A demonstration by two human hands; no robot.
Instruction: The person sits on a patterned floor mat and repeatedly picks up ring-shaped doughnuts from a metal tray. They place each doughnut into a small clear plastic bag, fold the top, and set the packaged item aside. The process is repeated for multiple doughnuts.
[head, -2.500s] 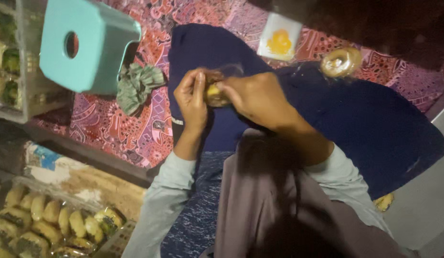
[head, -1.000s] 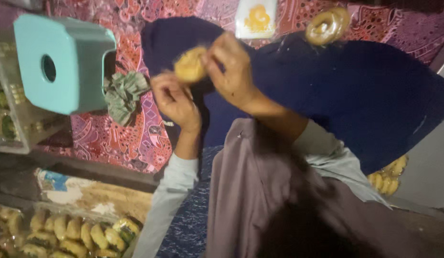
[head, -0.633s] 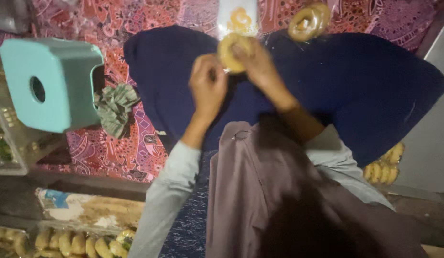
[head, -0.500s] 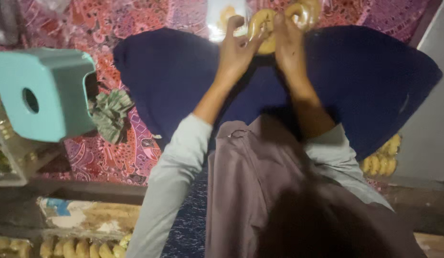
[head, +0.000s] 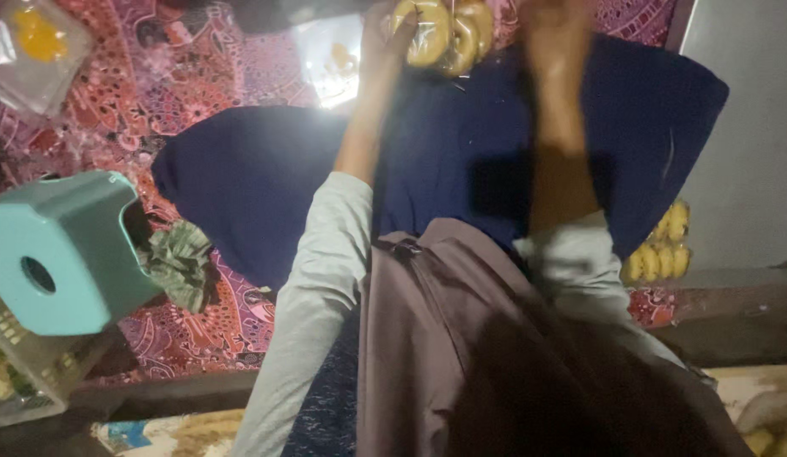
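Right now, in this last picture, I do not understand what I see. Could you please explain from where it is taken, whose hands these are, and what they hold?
The camera sits on a person's head and looks down at their own arms. The left hand touches a wrapped yellow ring-shaped pastry. The right hand is blurred; I cannot tell whether it holds anything. Under both arms lies a dark blue cloth on a red patterned mat. A turquoise plastic stool stands at the left.

Red patterned floor mat (head: 199, 76), teal plastic stool (head: 59, 254), grey wall (head: 749, 152), dim light
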